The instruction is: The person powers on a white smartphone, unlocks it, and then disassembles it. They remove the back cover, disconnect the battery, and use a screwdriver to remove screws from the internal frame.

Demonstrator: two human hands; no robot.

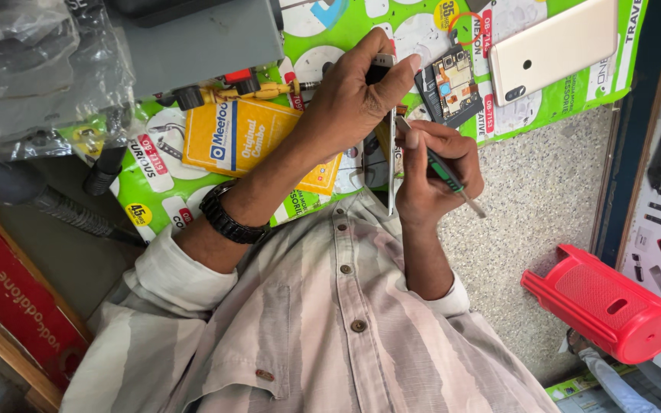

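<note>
Your left hand (pixel 357 95) is clamped around a slim smartphone (pixel 389 164), held on edge above the table (pixel 545 191), close to your chest. Your right hand (pixel 434 172) is closed on a green-handled screwdriver (pixel 445 172), its tip touching the phone's edge. Just beyond your fingers lies an opened phone frame with a circuit board (pixel 453 84), and beside it a gold back cover (pixel 552 46). A yellow packet (pixel 246 138) rests under your left wrist. A red cylindrical speaker (pixel 602 302) sits well apart, to the right.
</note>
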